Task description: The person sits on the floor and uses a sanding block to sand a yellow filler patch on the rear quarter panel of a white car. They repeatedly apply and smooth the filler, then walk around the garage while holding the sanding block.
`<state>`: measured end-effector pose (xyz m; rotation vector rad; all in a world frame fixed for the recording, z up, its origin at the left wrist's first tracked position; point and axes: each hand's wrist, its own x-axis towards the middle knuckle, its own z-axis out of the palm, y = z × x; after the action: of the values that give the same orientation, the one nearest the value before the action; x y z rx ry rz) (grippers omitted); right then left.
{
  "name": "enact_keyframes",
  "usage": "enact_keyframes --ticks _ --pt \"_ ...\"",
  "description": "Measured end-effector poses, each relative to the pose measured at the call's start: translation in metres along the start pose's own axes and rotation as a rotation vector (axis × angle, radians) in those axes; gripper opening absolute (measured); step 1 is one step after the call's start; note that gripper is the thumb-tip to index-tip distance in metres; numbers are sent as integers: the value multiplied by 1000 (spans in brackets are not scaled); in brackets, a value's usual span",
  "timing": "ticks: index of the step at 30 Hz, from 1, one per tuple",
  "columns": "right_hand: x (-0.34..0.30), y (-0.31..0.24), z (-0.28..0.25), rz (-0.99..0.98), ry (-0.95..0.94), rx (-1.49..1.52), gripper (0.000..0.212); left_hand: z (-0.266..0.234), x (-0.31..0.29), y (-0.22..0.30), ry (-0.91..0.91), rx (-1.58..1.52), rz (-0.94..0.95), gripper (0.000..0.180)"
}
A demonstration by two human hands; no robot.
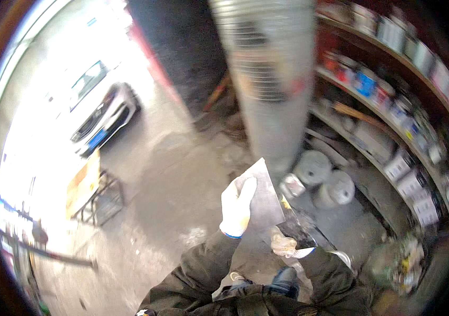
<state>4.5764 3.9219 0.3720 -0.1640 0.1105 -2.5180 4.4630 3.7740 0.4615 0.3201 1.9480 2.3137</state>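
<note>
Holding a flat metal scraper blade (pixel 263 193) before the grey column (pixel 269 79).
Left hand (pixel 236 206) fingers clamped on it; right hand (pixel 286 245), at four o'clock, grips something dark; keep the blade flat.

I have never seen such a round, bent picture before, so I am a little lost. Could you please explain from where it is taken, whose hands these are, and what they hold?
There is no machine here. The picture comes from a wide fisheye camera worn on a person's head, looking down, so straight lines bend near the rim. The dark sleeves at the bottom are the person's own arms.

The left hand, in a white work glove, holds up a flat grey metal plate. The right hand, in a dirtier glove, holds a dark scraper-like tool just below the plate; its exact kind is too blurred to tell.

Around them are a concrete floor, a grey column, shelves of cans and boxes on the right, and a white car outside in bright light.
</note>
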Motion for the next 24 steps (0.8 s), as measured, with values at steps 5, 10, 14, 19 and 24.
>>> enact_keyframes --ticks 5,10,14,19,24 --pt "234 136 32 445 104 -172 26 -293 -15 80 243 -14 129 21" --pt "413 279 60 919 14 -129 31 -500 -93 143 545 247 188 23" --pt "515 372 72 1154 2 -181 34 -593 -145 167 773 357 134 23" --pt "614 485 61 1185 -191 -686 29 -682 -191 173 1102 565 180 22" --pt "742 573 53 1472 -604 -521 32 -793 -204 201 1426 109 513 21"
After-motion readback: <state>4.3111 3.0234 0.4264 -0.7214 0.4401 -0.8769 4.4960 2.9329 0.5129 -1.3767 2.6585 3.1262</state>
